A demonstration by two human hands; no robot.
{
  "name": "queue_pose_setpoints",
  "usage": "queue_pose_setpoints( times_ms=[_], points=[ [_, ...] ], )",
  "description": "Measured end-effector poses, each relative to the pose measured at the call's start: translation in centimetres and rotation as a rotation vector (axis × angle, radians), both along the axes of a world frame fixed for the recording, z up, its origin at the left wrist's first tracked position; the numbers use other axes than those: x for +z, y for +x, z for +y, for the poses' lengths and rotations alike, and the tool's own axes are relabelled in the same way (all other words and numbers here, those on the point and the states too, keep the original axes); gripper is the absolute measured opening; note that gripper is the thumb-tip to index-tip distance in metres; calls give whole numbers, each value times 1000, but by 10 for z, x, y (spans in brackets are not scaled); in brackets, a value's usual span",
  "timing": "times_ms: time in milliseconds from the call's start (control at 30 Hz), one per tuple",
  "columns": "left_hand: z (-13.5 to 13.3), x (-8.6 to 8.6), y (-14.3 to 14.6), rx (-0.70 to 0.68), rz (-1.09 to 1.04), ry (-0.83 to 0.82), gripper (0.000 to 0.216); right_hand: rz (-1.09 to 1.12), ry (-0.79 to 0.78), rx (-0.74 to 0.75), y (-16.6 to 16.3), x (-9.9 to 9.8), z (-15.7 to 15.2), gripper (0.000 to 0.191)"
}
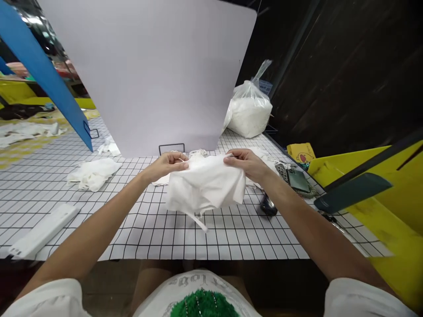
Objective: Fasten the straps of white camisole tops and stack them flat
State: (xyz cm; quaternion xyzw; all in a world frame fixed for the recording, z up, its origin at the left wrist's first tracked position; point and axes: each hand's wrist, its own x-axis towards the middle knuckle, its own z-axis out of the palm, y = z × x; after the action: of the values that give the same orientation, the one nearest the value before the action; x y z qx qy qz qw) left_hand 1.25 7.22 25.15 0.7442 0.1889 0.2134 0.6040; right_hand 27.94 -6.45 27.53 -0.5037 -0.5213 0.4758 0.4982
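I hold a white cloth piece [206, 185] up above the table, one hand at each top corner. My left hand [169, 164] pinches its left corner with closed fingers. My right hand [246, 163] grips the right corner the same way. A thin white strap hangs from the cloth's lower edge. More white cloth [261, 155] lies on the table just behind my hands.
A black-gridded white table cover [139, 229] spans the table. A pile of white cloth [94, 174] lies at left, a white bar [42, 231] at front left. A plastic bag of white pieces [249, 110] stands back right beside a big white board [148, 75]. A phone [297, 180] and dark object [268, 206] lie right.
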Motion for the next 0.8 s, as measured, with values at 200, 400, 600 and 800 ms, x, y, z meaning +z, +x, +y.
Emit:
queue_pose_setpoints(
  times_ms=[200, 400, 600, 800],
  points=[
    [11, 11, -25, 18, 61, 8, 35, -40, -69, -50, 27, 15, 5, 40],
    [10, 25, -45, -79, 222, 70, 33, -9, 160, -180, 52, 19, -1, 40],
    [37, 55, -58, 29, 191, 302, 36, -353, 201, -110, 72, 44, -3, 40],
    [72, 110, -33, 459, 391, 946, 43, -805, 360, -155, 89, 83, 41, 27]
  ],
)
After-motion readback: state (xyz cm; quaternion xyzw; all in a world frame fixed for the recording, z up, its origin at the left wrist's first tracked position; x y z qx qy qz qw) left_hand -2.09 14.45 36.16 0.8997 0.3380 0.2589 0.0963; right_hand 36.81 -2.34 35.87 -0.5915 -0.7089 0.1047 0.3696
